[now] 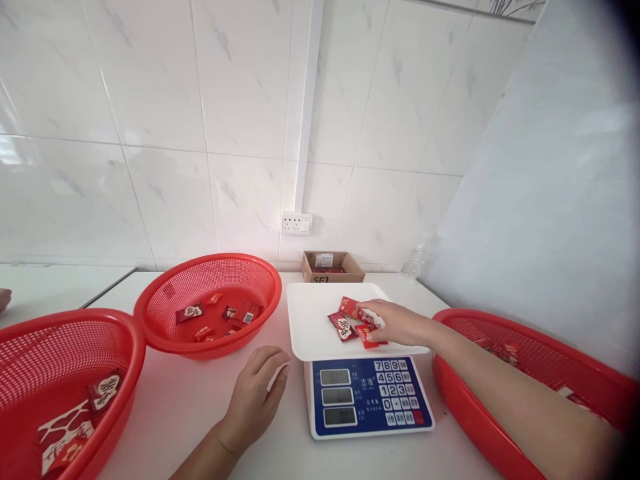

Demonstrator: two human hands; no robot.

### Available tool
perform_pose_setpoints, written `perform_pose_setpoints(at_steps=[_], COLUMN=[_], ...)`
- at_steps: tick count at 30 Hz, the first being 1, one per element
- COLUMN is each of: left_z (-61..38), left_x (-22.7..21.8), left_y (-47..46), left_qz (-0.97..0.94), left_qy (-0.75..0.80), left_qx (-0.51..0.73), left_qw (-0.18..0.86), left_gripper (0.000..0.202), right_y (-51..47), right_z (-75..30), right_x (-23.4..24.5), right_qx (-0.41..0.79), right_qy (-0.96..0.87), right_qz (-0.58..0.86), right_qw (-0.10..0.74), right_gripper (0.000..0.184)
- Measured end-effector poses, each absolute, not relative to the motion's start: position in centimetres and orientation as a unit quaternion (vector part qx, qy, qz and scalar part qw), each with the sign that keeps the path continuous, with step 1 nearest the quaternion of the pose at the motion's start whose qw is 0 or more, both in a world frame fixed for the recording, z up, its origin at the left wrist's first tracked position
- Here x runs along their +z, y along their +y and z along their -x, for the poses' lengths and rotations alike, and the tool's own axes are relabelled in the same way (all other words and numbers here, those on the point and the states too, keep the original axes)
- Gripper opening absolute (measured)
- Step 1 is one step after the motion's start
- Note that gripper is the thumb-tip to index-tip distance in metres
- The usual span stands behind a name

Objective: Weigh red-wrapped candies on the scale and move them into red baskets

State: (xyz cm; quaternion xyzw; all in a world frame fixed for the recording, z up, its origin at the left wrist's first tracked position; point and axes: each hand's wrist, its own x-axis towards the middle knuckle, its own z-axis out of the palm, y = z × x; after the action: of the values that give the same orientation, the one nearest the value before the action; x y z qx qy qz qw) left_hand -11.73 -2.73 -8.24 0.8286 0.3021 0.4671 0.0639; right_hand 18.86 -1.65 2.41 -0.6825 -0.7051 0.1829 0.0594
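Observation:
A white and blue digital scale (367, 400) stands on the white table, its white pan (310, 320) holding several red candy packets (345, 325). My right hand (395, 323) reaches over the pan from the right, its fingers closed down on the packets at their right side. My left hand (255, 393) rests on the table just left of the scale, fingers curled loosely with nothing in them.
A red mesh basket (210, 303) with several packets sits behind my left hand. Another red basket (60, 393) with packets is at the left, a third (525, 380) under my right arm. A cardboard box (333, 267), a clear bottle (413, 261) and a wall socket (297, 223) are at the back.

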Motion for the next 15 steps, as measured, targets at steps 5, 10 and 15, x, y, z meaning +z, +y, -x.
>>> perform_pose_setpoints(at_steps=[5, 10, 15], left_z=[11.7, 11.7, 11.8], left_x=[-8.0, -7.9, -8.0], left_y=[-2.8, -2.9, -2.8], left_qz=[-0.826, -0.821, -0.825], left_qy=[0.3, 0.305, 0.304], left_qx=[0.473, 0.479, 0.473], left_qw=[0.062, 0.057, 0.059], left_gripper=[0.017, 0.016, 0.016], right_y=[-1.7, -1.9, -2.0], right_z=[-18.7, -18.3, -18.7], right_x=[1.0, 0.3, 0.9], right_qx=[0.163, 0.134, 0.104], right_qy=[-0.692, -0.699, -0.673], right_qz=[0.698, 0.692, 0.726], right_qw=[0.091, 0.118, 0.091], right_gripper=[0.063, 0.059, 0.037])
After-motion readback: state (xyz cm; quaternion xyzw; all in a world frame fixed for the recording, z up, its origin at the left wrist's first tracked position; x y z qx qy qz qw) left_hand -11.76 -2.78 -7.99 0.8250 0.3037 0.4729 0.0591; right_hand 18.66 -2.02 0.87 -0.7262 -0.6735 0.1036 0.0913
